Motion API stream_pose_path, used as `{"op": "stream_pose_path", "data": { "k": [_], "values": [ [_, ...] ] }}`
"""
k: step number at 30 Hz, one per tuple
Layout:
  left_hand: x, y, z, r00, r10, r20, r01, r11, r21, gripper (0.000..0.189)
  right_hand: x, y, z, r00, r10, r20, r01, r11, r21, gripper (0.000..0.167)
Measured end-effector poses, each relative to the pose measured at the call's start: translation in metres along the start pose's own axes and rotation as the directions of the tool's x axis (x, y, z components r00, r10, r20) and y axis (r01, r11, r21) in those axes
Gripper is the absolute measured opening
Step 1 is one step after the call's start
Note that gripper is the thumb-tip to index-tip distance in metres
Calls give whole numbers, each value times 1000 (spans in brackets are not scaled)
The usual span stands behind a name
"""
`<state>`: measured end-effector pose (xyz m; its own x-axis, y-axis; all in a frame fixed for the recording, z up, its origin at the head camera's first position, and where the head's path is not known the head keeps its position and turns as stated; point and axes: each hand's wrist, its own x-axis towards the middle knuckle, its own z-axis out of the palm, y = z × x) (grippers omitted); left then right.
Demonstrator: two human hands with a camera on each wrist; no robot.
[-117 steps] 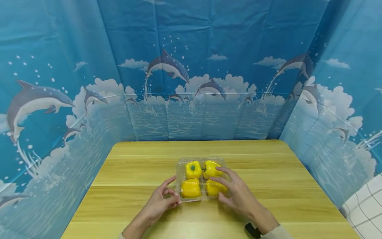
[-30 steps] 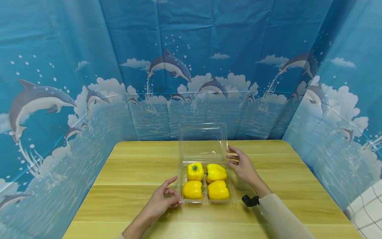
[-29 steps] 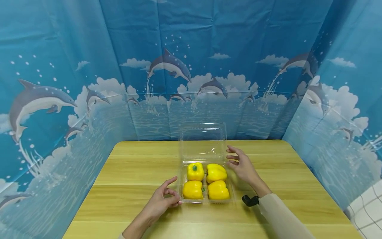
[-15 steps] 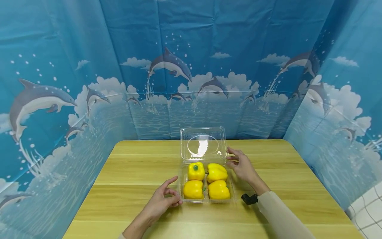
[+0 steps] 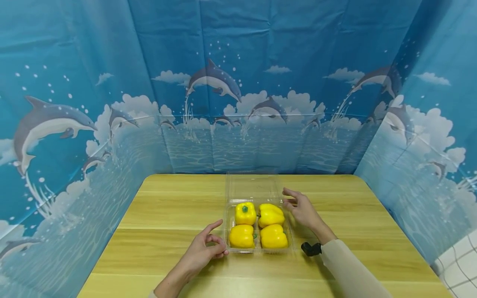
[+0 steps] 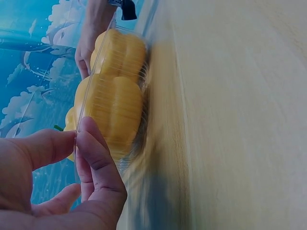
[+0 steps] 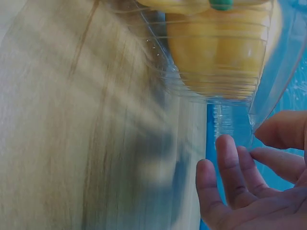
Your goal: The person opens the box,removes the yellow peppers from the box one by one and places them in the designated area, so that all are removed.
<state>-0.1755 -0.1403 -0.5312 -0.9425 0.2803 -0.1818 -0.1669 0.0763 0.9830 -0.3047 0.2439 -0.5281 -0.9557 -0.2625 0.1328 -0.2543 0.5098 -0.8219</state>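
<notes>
left hand (image 5: 204,249) pinches the near left corner of the clear plastic clamshell box (image 5: 288,238), thumb and curled fingers closed on the rim; from my left wrist feed i see the fingertips (image 6: 93,153) pressed on that thin edge with the ribbed wall right behind them. right hand (image 5: 302,208) sits just beside the far right corner of the box, fingers loose and spread, gripping nothing. on my right wrist feed its fingertips (image 7: 230,158) hang near the clear lid's edge, but i cannot tell whether any of them touches the plastic.

the box rests on the wooden table (image 5: 167,215), near the middle and a little toward the person. its lid (image 5: 253,186) is swung open and lies back away from the person, low over the table behind the tray. inside, four yellow bell peppers (image 5: 242,236) sit two by two, packed against each other; the far left one shows its green stem upward.

a pale sleeve (image 5: 346,269) covers the right forearm, with a small black strap piece (image 5: 310,248) at the wrist. blue dolphin-print cloth (image 5: 74,82) stands round the table on three sides. both wrist views are blurred along the table.
</notes>
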Motion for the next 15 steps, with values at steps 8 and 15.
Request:
{"op": "stream_pose_path", "data": {
  "k": [8,15],
  "values": [
    [-1,-1,0,1000,2,3,-2,1000,-14,89,-2,1,4,999,40,32,-40,999,-4,56],
    [-1,-1,1,999,23,-23,-22,999,25,89,-2,-2,4,998,46,46,-45,999,-28,53]
  ]
}}
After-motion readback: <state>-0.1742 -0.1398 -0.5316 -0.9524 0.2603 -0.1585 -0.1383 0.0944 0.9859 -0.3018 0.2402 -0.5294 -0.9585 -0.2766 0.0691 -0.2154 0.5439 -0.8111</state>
